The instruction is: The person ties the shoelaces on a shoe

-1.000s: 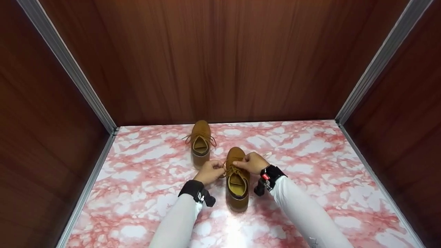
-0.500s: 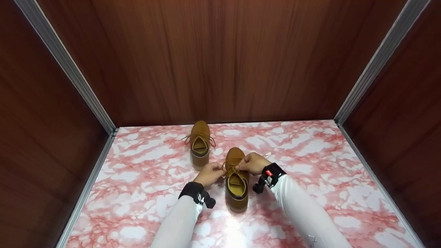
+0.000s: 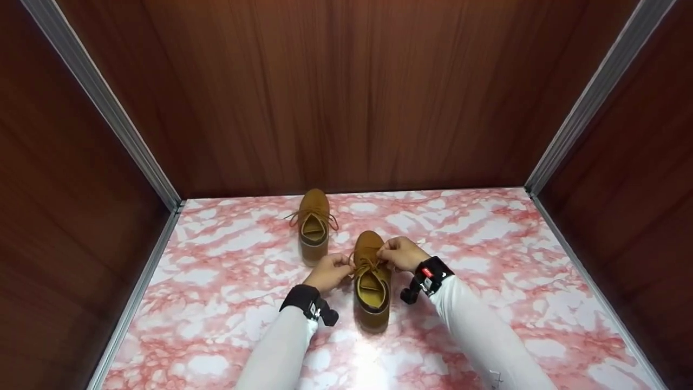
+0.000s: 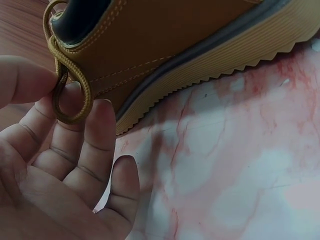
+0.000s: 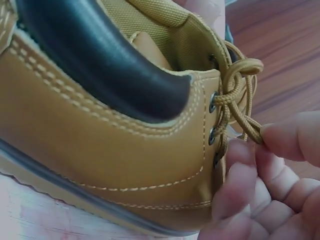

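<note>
Shoelaces (image 5: 232, 97) crossed over the brown shoe (image 3: 371, 284), below and a bit right of the middle of the frame. Left of it, the left hand (image 3: 328, 272) pinched a small lace loop (image 4: 88, 95), nearly as before. The right hand (image 3: 403, 253) had slid a little right, to the shoe's right edge, pinching lace too. That likely pulled the laces out both ways. A second shoe (image 3: 313, 216) stood farther up and left.

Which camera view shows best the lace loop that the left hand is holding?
The left wrist view: the lace loop is close and large there, its curve plain against the left hand. The head view shows it only as a thin strand beside the nearer shoe. In the right wrist view, I cannot pick it out.
</note>
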Demonstrator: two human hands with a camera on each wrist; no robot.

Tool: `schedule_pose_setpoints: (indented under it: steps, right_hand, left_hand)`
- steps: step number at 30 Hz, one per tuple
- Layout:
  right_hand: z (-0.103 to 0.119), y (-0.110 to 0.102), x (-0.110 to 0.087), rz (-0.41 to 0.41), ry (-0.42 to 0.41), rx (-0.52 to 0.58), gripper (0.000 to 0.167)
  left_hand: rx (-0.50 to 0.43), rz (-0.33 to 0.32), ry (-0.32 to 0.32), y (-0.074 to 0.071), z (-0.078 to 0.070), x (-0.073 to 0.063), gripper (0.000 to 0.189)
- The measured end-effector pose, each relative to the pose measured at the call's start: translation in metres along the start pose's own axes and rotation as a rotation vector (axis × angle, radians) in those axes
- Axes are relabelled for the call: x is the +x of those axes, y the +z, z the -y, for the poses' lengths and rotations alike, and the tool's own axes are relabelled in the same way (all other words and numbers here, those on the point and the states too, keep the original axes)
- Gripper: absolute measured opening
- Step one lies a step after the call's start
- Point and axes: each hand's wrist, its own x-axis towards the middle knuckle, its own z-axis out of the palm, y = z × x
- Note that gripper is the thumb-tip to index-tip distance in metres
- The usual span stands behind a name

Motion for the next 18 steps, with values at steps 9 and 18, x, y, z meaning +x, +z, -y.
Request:
schedule_pose_setpoints:
  steps: [9, 18]
  right_hand:
    - [0.005, -0.012, -0.005, -0.035, -0.042, 0.048, 0.029]
    - [0.006, -0.033, -0.01, -0.131, -0.075, 0.053, 0.021]
  left_hand:
    - [-0.05, -0.002, -0.017, 0.0, -0.003, -0.002, 0.015]
    - [-0.018, -0.029, 0.063, -0.001, -0.008, -0.001, 0.01]
